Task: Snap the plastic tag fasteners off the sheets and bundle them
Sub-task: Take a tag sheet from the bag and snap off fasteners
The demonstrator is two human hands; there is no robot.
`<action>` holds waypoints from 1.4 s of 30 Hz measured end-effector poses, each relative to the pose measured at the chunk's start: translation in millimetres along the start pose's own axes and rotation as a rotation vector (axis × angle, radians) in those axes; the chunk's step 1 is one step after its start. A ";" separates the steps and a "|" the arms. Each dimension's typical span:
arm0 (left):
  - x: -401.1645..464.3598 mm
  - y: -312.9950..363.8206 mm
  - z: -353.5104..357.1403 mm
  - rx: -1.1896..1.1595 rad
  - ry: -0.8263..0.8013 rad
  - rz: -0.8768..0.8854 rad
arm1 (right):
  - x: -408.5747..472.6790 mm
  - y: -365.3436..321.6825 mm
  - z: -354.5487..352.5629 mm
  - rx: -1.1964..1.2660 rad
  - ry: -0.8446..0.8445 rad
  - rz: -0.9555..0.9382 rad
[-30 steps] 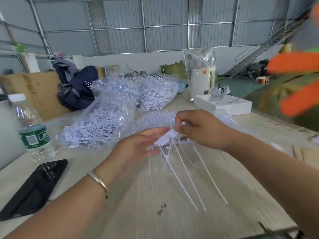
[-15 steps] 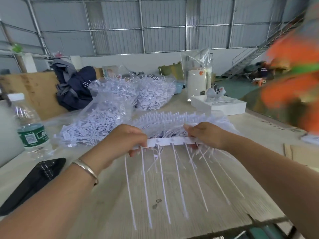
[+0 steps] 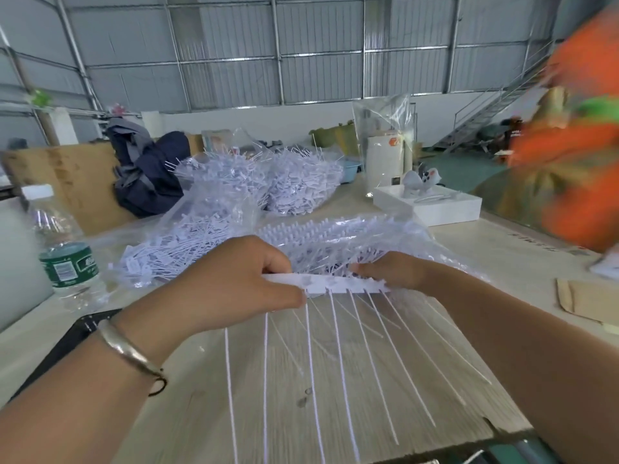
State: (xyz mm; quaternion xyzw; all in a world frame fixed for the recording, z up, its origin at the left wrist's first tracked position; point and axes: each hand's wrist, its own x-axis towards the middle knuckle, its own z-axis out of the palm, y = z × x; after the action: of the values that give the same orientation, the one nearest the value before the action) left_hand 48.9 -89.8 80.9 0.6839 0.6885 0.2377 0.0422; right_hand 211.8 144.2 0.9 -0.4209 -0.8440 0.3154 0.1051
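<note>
Sheet (image 3: 338, 285) white, thin tails fanning down (both hands gripping).

Fastener sheet (image 3: 338, 285): matt white plastic, thin smooth filaments. Table (image 3: 368, 390): pale wood grain, matt. Bags (image 3: 214, 226): clear glossy film, crinkled. Bangle (image 3: 129, 351): polished metal. Bottle (image 3: 63, 252): clear plastic. Box (image 3: 432, 209): smooth white.

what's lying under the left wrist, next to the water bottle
A flat black object lies on the table there, below the water bottle. The left wrist and forearm hide its right part, so what it is cannot be told.
</note>
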 end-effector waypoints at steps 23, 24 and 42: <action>-6.4 -41.5 -41.7 -0.455 -0.062 -0.061 | -39.6 -28.6 -76.3 0.049 -0.248 -0.025; -4.1 -41.6 -41.2 -0.468 -0.049 -0.060 | -48.5 -32.2 -84.2 0.096 -0.353 -0.038; -17.7 -66.7 -49.2 -0.848 -0.054 -0.010 | -86.8 -77.3 -59.2 0.021 -0.365 -0.386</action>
State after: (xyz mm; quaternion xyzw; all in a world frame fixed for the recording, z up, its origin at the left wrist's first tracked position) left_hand -30.3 -116.9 94.0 0.6087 0.5317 0.4816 0.3388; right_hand 242.4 68.6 102.7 -0.1870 -0.9104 0.3689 0.0139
